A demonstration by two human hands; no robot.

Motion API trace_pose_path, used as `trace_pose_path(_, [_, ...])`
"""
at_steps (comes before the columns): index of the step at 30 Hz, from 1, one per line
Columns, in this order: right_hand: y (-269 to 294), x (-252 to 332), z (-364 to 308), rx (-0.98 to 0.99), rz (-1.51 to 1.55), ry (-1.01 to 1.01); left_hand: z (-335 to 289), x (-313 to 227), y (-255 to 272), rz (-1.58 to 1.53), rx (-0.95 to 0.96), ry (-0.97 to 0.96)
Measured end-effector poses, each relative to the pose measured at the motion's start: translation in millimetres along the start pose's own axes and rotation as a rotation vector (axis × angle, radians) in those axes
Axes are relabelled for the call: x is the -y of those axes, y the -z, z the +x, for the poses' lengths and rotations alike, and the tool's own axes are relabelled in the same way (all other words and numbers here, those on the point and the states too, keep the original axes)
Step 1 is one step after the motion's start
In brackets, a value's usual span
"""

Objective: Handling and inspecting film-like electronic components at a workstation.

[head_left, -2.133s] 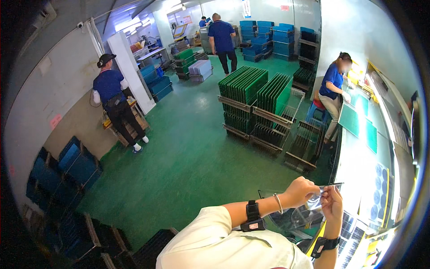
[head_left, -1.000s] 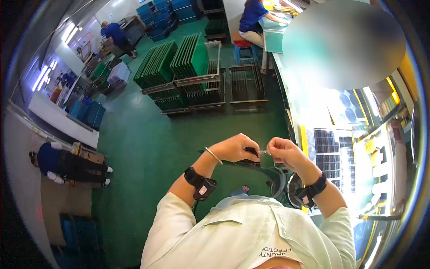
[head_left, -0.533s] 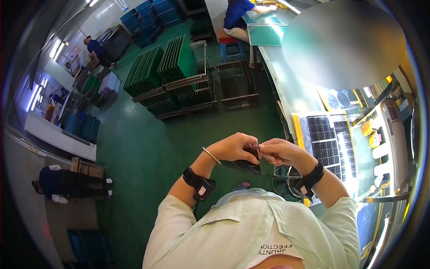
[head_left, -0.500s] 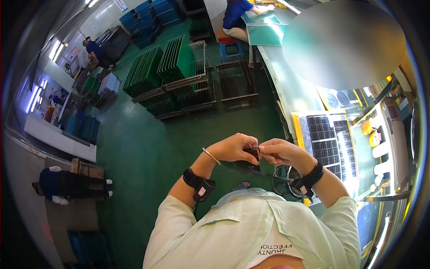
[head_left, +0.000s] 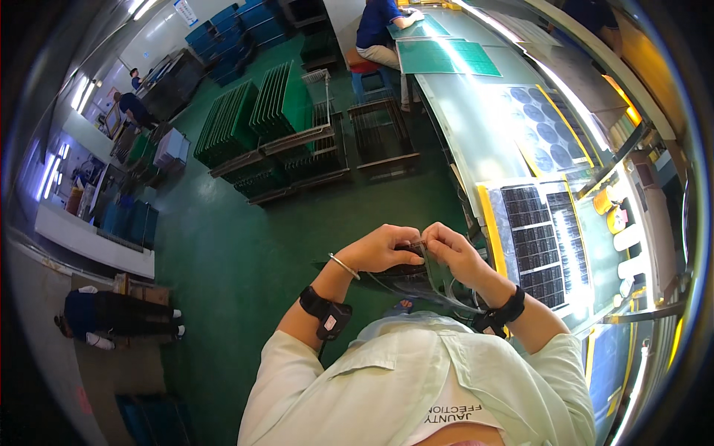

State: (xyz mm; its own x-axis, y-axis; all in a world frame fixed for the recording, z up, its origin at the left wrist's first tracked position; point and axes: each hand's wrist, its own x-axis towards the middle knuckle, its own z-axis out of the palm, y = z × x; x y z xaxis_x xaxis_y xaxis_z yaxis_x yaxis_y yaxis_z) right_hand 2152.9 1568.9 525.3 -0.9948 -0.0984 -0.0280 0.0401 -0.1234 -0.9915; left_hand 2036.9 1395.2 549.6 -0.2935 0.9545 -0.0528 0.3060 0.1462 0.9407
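Note:
My left hand (head_left: 381,250) is closed round a small dark, flat piece (head_left: 410,247), gripping it between thumb and fingers. Fingertip to fingertip with it, my right hand (head_left: 452,251) pinches at the piece's edge, where a clear, film-like strip (head_left: 431,270) hangs down. Both hands are in front of my body, above the green floor. Just below them lies another dark, partly see-through shape, which I cannot make out. My fingers hide most of the held piece.
At my right runs a long workbench (head_left: 476,123) with a dark-celled solar panel (head_left: 532,241) and a sheet with round cells (head_left: 541,123). Ahead stand racks of green boards (head_left: 279,111). A seated person (head_left: 378,30) works at the bench's far end; another person (head_left: 111,312) stands at left.
My right hand has shifted left and stays against the left one. More of the clear strip shows below my fingers. The whole view has turned a little.

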Motion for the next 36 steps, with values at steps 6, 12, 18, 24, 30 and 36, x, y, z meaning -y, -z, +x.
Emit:
trace_pose_path(6, [-9,-8,-1,-0.161,0.090,0.173,3,-5,3,0.017,-0.036,-0.032])
trace_pose_path(12, [-18,-10,-2,-0.314,0.468,0.079,7,-7,4,-0.014,-0.061,-0.026])
trace_pose_path(18, [1,-2,-3,-0.328,0.913,0.160,5,-8,18,0.007,-0.096,-0.035])
trace_pose_path(24, [55,0,-30,-0.172,1.112,0.291,-3,-10,47,-0.146,-0.347,-0.063])
trace_pose_path(30, [82,-8,-89,-0.523,0.832,0.352,25,-14,47,-0.045,-0.296,-0.038])
trace_pose_path(36, [88,-37,-181,-0.960,0.757,0.481,73,-12,54,0.060,-0.160,-0.134])
